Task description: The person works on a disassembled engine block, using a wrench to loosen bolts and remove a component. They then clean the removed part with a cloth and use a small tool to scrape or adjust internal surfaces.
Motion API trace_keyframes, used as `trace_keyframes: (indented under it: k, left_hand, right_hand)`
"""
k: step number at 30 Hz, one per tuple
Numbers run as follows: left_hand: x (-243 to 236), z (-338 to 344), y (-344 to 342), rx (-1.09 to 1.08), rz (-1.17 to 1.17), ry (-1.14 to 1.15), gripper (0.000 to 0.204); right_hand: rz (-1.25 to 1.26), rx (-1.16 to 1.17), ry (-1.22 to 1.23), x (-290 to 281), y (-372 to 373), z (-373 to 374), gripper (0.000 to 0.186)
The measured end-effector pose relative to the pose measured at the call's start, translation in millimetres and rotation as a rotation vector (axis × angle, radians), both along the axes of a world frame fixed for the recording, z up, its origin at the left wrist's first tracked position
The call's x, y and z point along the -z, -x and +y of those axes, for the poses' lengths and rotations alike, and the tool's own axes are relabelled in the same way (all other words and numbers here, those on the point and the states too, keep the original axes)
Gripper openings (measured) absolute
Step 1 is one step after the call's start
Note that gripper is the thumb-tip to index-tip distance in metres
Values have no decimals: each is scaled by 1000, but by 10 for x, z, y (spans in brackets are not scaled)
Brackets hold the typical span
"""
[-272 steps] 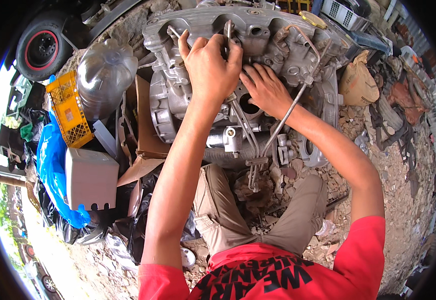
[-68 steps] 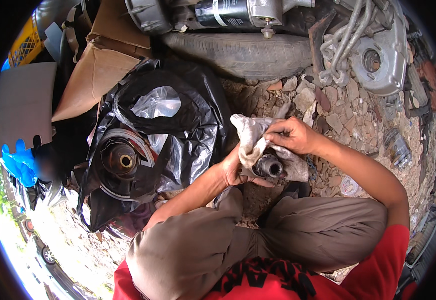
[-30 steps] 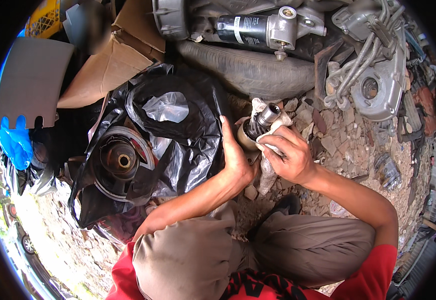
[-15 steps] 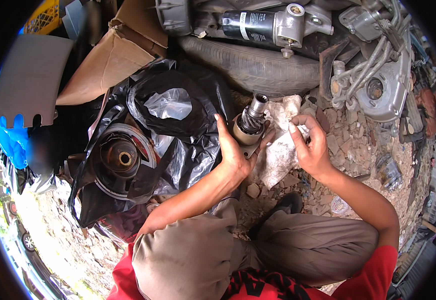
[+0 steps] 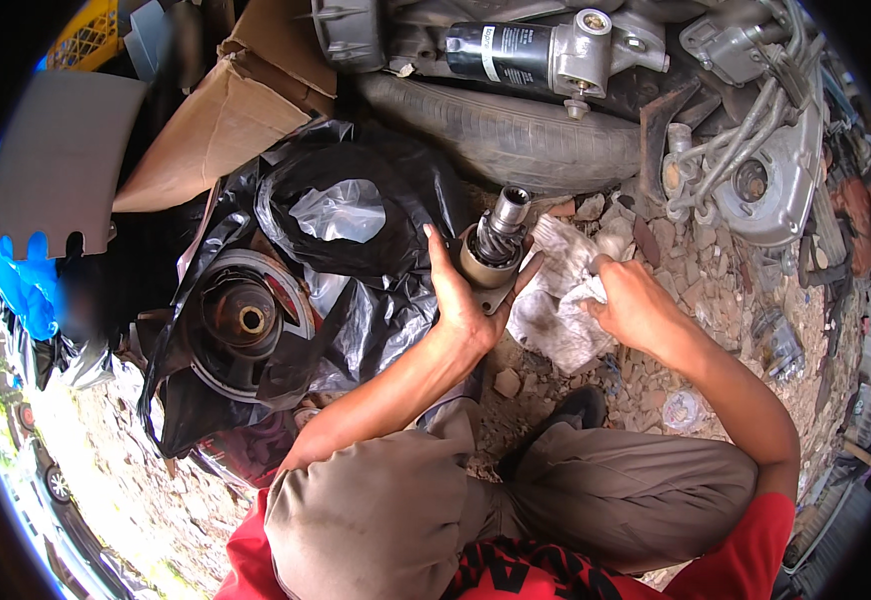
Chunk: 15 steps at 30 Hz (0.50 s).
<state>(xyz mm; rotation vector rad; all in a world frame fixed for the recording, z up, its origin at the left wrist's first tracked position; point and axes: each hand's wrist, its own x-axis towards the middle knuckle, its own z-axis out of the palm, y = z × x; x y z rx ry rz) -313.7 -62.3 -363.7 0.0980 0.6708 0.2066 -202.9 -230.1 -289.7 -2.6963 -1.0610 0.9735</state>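
My left hand cradles a metal part: a toothed gear shaft standing up out of a tan cylindrical housing with a flanged base. To its right, my right hand grips a stained white rag, held away from the part and draped over the rubble. Beside my left arm lies a crumpled black plastic bag, and a round metal piece with a central hole sits among its folds.
Beyond my hands are an old tyre, a black cylinder on a metal fitting and a metal casing with pipes. At left lie cardboard, a grey panel and blue plastic. Broken rubble covers the ground under my crossed legs.
Earlier my hands were up on an engine; later the rag was wrapped against the gear part. Over the last second my right hand pulled the rag rightward, uncovering the part.
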Motion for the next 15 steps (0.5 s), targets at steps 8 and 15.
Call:
trace_keyframes:
  k: [8, 15]
  left_hand:
    - [-65, -111, -70, -115, 192, -268, 70]
    - [-21, -136, -63, -130, 120, -625, 55]
  right_hand:
    - [74, 120, -934, -182, 306, 250, 18]
    - [-79, 36, -1009, 18, 455, 487, 33]
